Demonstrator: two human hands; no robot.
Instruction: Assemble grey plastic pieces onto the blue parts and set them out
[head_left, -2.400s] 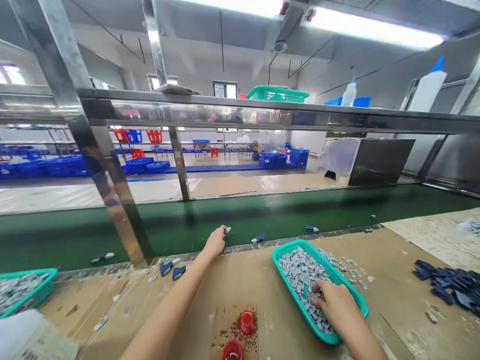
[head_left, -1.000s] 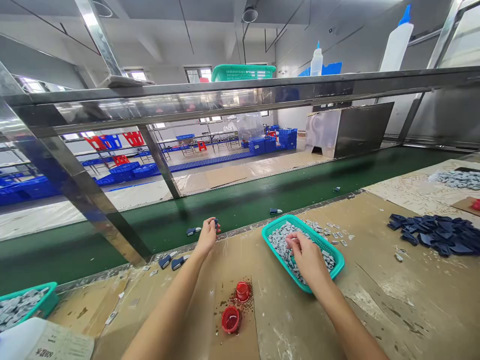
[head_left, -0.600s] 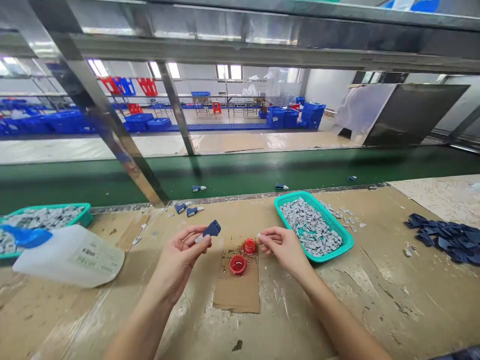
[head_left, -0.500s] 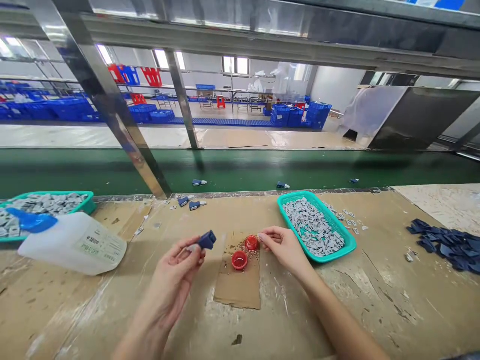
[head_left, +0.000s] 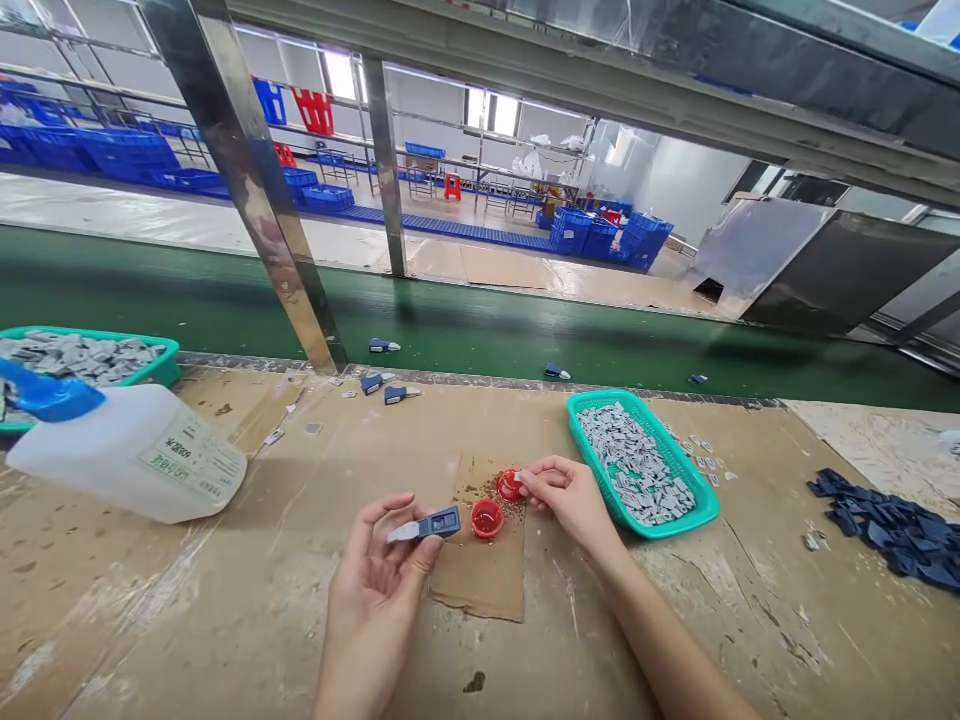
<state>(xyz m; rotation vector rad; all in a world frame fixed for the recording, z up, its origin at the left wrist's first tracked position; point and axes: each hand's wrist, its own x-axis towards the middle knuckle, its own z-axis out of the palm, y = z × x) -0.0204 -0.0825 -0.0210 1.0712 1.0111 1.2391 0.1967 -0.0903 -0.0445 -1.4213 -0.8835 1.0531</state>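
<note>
My left hand (head_left: 379, 575) holds a small blue piece with a pale tab (head_left: 429, 525) between thumb and fingers, palm up, above the table. My right hand (head_left: 568, 495) pinches a tiny grey chip (head_left: 520, 478) right beside a red cap (head_left: 508, 485). A second red cap (head_left: 486, 518) sits just in front of it on a scrap of brown cardboard (head_left: 480, 580). To the right of my right hand stands a teal basket (head_left: 703, 512) full of small grey chips.
A white squeeze bottle with a blue nozzle (head_left: 127, 455) lies at the left, near another teal basket (head_left: 161, 368). Dark blue pieces (head_left: 892, 525) are heaped at the right. Blue pieces (head_left: 391, 394) lie by a steel post (head_left: 247, 190) and on the green conveyor belt (head_left: 525, 340).
Both hands drew back from the belt edge and the basket to the cardboard. The left brought a blue piece, now lying level; the right brought a grey chip beside the red cap.
</note>
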